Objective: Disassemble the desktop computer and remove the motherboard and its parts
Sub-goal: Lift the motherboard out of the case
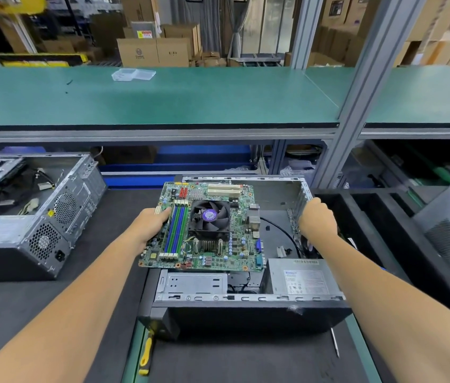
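While the left hand (150,225) grips the green fan-topped motherboard (204,228) by its left edge, lifting it clear, the right hand (316,218) clasps the grey metal computer case's (246,295) right wall, likely steadying it.

Green motherboard (212,230) I hold: blue-and-green memory slots, black fan, purple label; silver-grey case (246,294); yellow-handled screwdriver (146,352).

Both bare forearms reached forward. The left hand (150,225) curled its fingers (163,214) in a grip, thumb on top; the right hand (316,218) clasped downward, wrist bent.
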`<state>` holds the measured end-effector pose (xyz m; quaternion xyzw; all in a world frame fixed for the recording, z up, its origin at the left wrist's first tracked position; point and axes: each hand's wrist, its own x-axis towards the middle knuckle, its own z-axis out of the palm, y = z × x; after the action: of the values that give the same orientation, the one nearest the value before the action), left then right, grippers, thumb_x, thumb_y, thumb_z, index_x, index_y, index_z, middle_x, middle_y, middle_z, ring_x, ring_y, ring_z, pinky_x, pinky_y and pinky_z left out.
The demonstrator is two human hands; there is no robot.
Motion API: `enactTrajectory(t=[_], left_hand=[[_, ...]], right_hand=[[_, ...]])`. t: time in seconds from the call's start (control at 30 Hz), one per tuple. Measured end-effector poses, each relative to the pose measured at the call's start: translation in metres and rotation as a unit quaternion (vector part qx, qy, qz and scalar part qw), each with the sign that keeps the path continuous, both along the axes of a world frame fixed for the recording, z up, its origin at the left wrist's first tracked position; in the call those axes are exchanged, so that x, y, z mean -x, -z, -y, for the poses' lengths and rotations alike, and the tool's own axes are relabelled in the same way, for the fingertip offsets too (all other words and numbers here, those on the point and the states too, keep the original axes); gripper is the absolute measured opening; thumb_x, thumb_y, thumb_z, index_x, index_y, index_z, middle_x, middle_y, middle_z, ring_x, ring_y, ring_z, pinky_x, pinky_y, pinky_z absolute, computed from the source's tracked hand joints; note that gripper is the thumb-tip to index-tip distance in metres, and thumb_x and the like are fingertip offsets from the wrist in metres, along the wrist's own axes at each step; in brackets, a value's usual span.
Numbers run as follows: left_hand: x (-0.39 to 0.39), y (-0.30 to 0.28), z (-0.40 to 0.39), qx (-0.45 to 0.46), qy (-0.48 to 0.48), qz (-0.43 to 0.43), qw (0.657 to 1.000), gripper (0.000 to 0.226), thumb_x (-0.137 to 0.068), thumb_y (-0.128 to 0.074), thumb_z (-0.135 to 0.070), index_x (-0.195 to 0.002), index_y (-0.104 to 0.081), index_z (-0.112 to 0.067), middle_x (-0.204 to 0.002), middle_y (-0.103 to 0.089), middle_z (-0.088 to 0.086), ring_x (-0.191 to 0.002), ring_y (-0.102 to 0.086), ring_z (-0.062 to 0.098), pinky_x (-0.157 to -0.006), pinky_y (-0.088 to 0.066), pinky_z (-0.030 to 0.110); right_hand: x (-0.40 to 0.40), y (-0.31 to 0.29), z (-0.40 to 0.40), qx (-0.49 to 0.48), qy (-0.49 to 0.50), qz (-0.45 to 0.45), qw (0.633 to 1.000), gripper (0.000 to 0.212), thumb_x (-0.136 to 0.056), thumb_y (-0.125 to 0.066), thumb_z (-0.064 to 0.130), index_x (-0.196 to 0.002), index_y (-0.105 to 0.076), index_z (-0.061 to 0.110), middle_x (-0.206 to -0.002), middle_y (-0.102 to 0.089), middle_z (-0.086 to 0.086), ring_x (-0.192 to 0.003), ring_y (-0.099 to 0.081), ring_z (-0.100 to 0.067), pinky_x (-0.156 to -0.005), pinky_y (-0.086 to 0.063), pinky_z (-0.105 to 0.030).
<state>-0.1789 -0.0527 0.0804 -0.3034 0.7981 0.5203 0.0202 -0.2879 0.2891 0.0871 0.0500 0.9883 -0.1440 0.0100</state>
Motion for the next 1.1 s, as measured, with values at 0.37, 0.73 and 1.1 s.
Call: enactTrajectory(t=[0.37,0.73,1.1], left_hand=[[0.055,0.000,0.013,0.005,-0.014,-0.001,1.000,0.061,-0.097,-0.048,-0.047,-0.142,-0.042,-0.007,-0.145,-0.045,0.010,-0.130,-0.042,0.031,-0.105,-0.033,0.043],[0.105,0.001,0.025,0.012,-0.022,-0.012,1.000,0.060,-0.098,-0.048,-0.045,-0.139,-0.043,-0.001,-0.140,-0.048,0.013,-0.121,-0.047,0.031,-0.103,-0.036,0.043],[0.135,0.009,0.027,0.032,-0.034,-0.012,0.999,0.032,-0.099,-0.046,-0.044,-0.104,-0.053,-0.013,-0.089,-0.050,0.000,-0.087,-0.046,0.023,-0.079,-0.034,0.035]], right_hand=[[0.055,0.001,0.015,0.007,0.000,-0.002,1.000,0.021,-0.092,-0.048,-0.003,-0.113,-0.045,-0.005,-0.110,-0.061,-0.022,-0.102,-0.061,-0.037,-0.073,-0.043,-0.035],[0.105,-0.001,0.029,0.004,0.001,0.002,1.000,0.026,-0.091,-0.049,-0.003,-0.117,-0.045,-0.005,-0.117,-0.057,-0.025,-0.110,-0.056,-0.042,-0.084,-0.047,-0.043],[0.132,0.005,0.034,0.023,0.009,-0.002,1.000,0.024,-0.092,-0.047,-0.002,-0.115,-0.045,-0.004,-0.115,-0.060,-0.024,-0.108,-0.058,-0.040,-0.077,-0.046,-0.039]])
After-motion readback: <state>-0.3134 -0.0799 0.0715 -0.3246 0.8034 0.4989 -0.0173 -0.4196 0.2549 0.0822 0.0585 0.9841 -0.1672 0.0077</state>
